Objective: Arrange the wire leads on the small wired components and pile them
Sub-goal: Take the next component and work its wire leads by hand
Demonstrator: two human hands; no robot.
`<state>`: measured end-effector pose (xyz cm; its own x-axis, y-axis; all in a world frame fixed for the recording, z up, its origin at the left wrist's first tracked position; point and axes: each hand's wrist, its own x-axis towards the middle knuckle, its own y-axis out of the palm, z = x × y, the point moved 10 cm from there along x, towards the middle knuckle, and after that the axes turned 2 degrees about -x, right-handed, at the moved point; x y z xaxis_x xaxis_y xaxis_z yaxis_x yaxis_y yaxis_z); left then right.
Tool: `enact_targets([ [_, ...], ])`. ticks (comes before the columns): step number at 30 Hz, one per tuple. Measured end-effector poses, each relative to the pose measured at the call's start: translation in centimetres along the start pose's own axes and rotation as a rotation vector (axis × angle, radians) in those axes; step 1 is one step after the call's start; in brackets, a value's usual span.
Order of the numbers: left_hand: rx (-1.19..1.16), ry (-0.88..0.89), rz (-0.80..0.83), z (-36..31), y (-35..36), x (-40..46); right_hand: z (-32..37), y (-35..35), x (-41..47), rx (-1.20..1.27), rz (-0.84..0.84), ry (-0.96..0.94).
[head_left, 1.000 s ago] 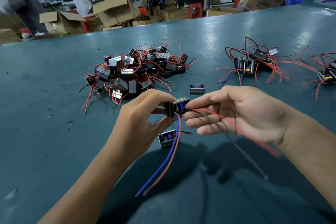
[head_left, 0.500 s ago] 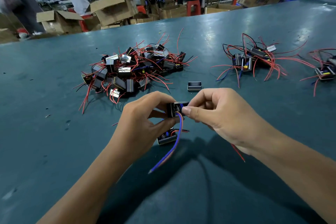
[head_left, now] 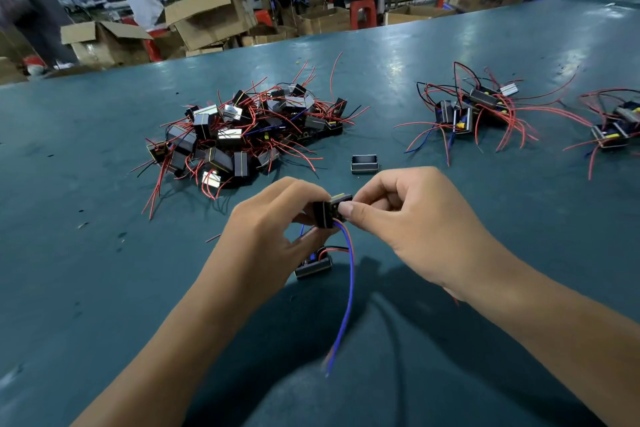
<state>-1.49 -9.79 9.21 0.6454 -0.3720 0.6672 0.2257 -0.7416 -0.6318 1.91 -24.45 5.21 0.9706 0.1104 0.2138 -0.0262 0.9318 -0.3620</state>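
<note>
Holding a small black part (head_left: 330, 212) up over the green surface (head_left: 86, 288), we pinch it with both hands. Our left hand (head_left: 266, 229) curls its fingers around the part's left side. Our right hand (head_left: 412, 218) pinches the right side with thumb and first finger. A blue wire (head_left: 348, 302) and a red wire (head_left: 350, 243) hang down from the part. Just under our fingers lies another part (head_left: 313, 263). Far behind our left fingers sits a big pile (head_left: 242, 135). Behind our right fingers are smaller bunches (head_left: 474, 111).
</note>
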Motion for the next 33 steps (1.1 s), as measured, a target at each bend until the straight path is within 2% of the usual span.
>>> enact_targets([
  [6,-0.237,-0.194,-0.042,2.0,0.1,-0.3,1.0,0.1,-0.4,0.004,-0.064,-0.138],
  [13,-0.445,-0.244,-0.053,3.1,-0.1,-0.6,0.9,0.9,-0.5,0.178,-0.045,-0.183],
  [18,-0.415,-0.185,-0.039,2.8,-0.1,-0.5,0.9,1.0,-0.7,0.207,-0.077,-0.195],
  [25,-0.377,-0.162,-0.036,2.9,0.2,-0.6,0.0,1.3,-0.5,0.135,-0.029,-0.073],
  [29,-0.419,-0.196,0.0,3.3,0.7,-0.8,-1.6,0.6,0.1,0.078,-0.009,0.136],
  [33,-0.568,-0.251,0.041,3.9,1.5,-0.6,-2.0,2.4,-0.1,0.266,0.28,0.264],
])
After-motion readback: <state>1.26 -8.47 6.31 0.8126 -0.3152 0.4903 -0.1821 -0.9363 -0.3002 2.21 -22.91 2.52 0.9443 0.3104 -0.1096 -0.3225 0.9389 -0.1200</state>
